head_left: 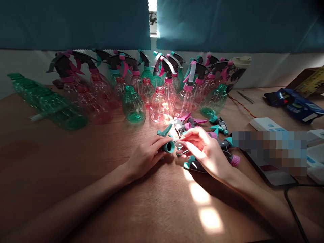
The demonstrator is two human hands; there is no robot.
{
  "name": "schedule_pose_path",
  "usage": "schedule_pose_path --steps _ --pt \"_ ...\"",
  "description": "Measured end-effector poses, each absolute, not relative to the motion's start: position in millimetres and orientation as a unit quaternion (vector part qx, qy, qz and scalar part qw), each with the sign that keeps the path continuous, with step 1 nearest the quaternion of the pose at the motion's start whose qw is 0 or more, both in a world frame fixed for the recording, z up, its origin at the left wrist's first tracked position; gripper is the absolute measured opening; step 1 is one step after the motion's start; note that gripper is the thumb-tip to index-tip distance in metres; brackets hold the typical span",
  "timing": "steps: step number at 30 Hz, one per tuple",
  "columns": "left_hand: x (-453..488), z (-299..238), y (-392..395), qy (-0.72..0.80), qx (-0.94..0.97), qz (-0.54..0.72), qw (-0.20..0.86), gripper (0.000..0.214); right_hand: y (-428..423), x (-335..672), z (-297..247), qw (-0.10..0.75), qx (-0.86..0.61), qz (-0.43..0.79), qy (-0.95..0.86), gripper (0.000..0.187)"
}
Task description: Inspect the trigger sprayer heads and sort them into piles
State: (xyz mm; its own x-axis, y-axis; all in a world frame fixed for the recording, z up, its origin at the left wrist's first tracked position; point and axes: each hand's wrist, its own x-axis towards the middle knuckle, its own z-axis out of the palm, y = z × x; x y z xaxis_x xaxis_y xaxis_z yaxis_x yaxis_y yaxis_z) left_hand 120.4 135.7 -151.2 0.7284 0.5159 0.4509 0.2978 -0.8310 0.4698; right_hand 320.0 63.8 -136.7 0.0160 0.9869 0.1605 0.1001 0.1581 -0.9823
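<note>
Left grip (144,157) closed on a teal sprayer head (168,146), right grip (206,152) apparently open.

You seem to be in a room at home rather than a shop or lab: teal curtains (76,23) hang across a window at the top of the frame, and your wooden desk (63,162) holds a cardboard box (305,81), a blue package (293,104) and a black cable (291,202) toward the right.

pass: desk (50,162) left of left hand (144,158) | blocked: spray heads (217,127), bottles (159,108)
</note>
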Motion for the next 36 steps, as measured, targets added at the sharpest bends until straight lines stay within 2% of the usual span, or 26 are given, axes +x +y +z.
schedule_pose_path --steps 6,12,14,19,30,36 --pt "121.6 -147.3 133.2 0.261 0.885 0.3 0.241 0.035 63.3 314.4 -133.9 0.523 -0.5 0.406 -0.558 0.021" --pt "127.8 -144.0 124.0 0.299 0.843 0.299 0.332 0.036 67.2 320.0 -136.2 0.569 -0.476 0.419 -0.523 0.029" --pt "129.3 -143.9 121.4 0.291 0.84 0.3 0.345 0.039 67.2 321.3 -134.5 0.551 -0.482 0.451 -0.511 0.029" --pt "130.1 -143.3 118.5 0.27 0.843 0.3 0.356 0.04 62.3 317.4 -126.5 0.511 -0.503 0.463 -0.52 0.009" --pt "132.5 -143.2 111.9 0.215 0.836 0.297 0.408 0.034 56.1 318.4 -134.7 0.487 -0.528 0.297 -0.629 0.019" --pt "132.1 -143.4 112.5 0.23 0.828 0.286 0.424 0.038 60.4 319.3 -123.9 0.445 -0.517 0.339 -0.648 0.021"
